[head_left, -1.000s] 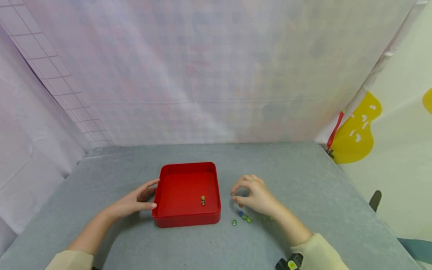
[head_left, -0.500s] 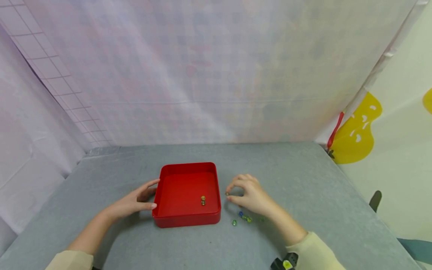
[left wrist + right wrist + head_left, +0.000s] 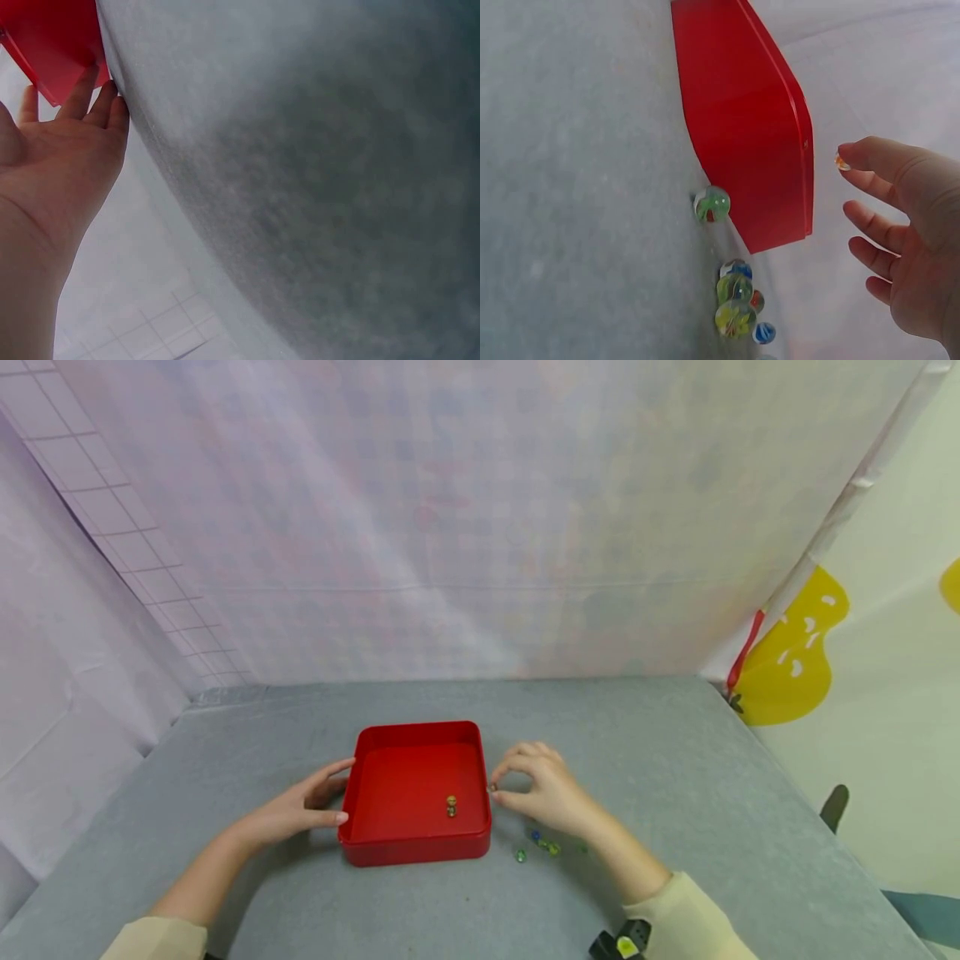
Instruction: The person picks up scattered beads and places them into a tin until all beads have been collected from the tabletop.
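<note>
A shallow red square tray (image 3: 420, 777) stands on the grey table, with two amber-looking marbles (image 3: 452, 806) inside, close to its right side. My left hand (image 3: 296, 810) touches the tray's left wall, fingers extended; the left wrist view has this hand (image 3: 64, 157) against the red wall too. Between the thumb and index finger of my right hand (image 3: 543, 789) is a clear marble with orange in it (image 3: 843, 163). That hand is just outside the tray's right rim, and in the right wrist view its other fingers (image 3: 870, 255) are loosely bent.
Several glass marbles lie on the table right of the tray: a green one (image 3: 712, 204), a yellow-green one (image 3: 736, 319) and a blue one (image 3: 764, 333) among them. The grey table (image 3: 375, 910) meets a pale curtain (image 3: 480, 527) at its back edge.
My right hand has moved left with the pinched marble, from over the loose marbles to the tray's right rim. The left hand and the tray have stayed put.
</note>
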Demonstrator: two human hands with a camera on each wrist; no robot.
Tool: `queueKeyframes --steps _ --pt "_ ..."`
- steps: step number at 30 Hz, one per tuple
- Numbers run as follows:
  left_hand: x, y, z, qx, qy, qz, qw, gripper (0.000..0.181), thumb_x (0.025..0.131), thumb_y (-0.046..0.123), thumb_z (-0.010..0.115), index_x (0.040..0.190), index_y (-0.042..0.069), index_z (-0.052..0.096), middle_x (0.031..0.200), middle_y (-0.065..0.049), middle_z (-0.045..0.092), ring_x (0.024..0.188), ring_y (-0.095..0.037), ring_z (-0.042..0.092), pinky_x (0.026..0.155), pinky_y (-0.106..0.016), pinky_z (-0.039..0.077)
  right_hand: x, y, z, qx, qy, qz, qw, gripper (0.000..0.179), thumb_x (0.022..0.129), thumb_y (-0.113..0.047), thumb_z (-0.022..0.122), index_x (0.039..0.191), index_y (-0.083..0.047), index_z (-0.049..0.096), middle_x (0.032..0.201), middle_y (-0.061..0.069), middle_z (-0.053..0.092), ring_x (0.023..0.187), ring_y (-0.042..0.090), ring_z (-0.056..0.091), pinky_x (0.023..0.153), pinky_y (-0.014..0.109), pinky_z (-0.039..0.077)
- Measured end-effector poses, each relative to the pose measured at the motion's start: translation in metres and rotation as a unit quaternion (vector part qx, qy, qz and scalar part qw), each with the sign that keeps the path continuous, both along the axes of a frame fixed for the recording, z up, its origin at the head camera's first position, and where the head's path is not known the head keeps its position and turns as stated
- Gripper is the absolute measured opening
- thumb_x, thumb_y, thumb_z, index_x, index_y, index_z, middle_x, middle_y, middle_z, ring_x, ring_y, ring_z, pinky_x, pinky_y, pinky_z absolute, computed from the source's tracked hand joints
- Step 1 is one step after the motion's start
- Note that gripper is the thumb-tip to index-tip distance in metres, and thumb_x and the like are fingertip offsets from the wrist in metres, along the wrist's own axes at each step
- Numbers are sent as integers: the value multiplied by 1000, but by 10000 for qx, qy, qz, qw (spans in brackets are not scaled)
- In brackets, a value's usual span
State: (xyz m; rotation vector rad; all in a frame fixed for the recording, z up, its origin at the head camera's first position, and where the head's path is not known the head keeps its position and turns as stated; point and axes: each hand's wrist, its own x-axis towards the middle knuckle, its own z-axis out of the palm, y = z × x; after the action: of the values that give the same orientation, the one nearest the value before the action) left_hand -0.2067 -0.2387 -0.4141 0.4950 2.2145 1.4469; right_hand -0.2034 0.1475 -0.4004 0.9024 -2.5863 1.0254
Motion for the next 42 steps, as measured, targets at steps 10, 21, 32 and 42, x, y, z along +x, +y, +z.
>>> queueKeyframes --steps 10,21,32,42 --pt "-1 0 0 22 -88 29 10000 78 92 19 63 153 10 15 153 -26 19 140 -43 16 104 -60 26 0 -9 2 42 -71 30 10000 15 79 -18 78 89 -27 72 97 -13 58 98 12 48 91 46 34" --pt "0 0 1 -8 -119 36 9999 79 92 20 63 153 10 15 153 -26 19 139 -44 17 103 -59 29 0 -17 -2 17 -154 126 9998 15 79 -17 79 88 -27 70 97 -14 57 97 11 47 92 47 33" --pt "1 0 -1 -52 90 21 9999 79 92 18 64 153 9 15 153 -26 19 139 -45 17 101 -60 31 1 -23 -8 96 -246 89 9996 14 80 -18 79 87 -26 69 95 -15 56 95 15 50 92 45 33" --pt "-1 -1 -1 1 -70 8 10000 78 93 19 63 153 10 15 153 -26 20 139 -43 18 103 -59 28 2 -24 -10 121 -294 27 9995 14 80 -19 79 88 -26 69 96 -15 55 94 9 47 93 45 33"
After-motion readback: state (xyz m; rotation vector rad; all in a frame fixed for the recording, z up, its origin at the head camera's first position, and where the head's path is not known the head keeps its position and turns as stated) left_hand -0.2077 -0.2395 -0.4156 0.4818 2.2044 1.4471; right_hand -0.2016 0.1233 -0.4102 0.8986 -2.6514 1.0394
